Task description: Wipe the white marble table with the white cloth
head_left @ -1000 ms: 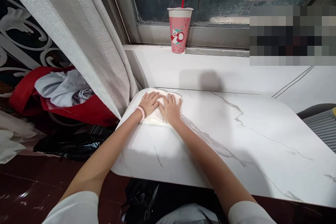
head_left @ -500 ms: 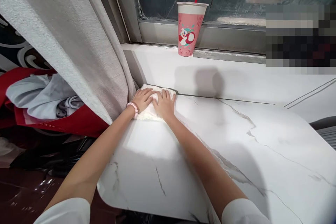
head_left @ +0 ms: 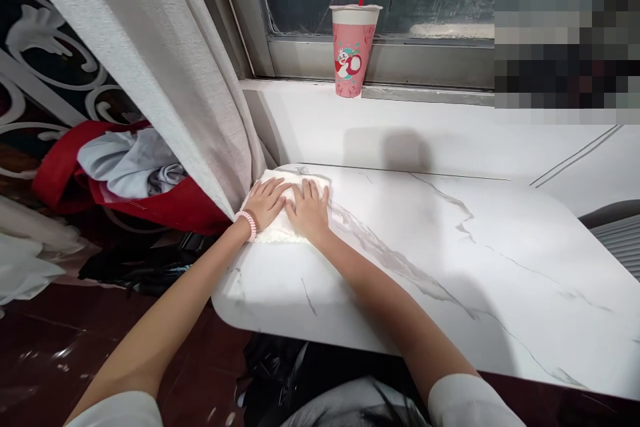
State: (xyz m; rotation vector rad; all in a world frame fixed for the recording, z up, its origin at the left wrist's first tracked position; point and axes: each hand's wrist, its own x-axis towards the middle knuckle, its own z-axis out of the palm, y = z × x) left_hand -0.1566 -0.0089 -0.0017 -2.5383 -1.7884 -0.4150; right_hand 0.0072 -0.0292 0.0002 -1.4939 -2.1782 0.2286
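A white cloth [head_left: 285,230] lies flat on the white marble-patterned table [head_left: 380,300], close to its back left corner. My left hand [head_left: 267,203] rests palm down on the cloth's left part, fingers spread, with a pink coiled band at the wrist. Beside it, my right hand [head_left: 309,210] presses flat on the right part of the cloth, its fingers stretched out and apart. Neither hand is closed around the cloth. The part of the cloth beneath the palms is hidden.
On the window sill stands a pink paper cup [head_left: 354,57] with a red straw. A pale curtain [head_left: 200,80] hangs right by the table's left end. Past it sits a red bag [head_left: 165,210] with light clothes inside. A grey ribbed object [head_left: 617,240] shows at right.
Both hands and the cloth have slid a little back from the wall, toward me, exposing the table's back left edge. The view has shifted, showing more floor and bag.
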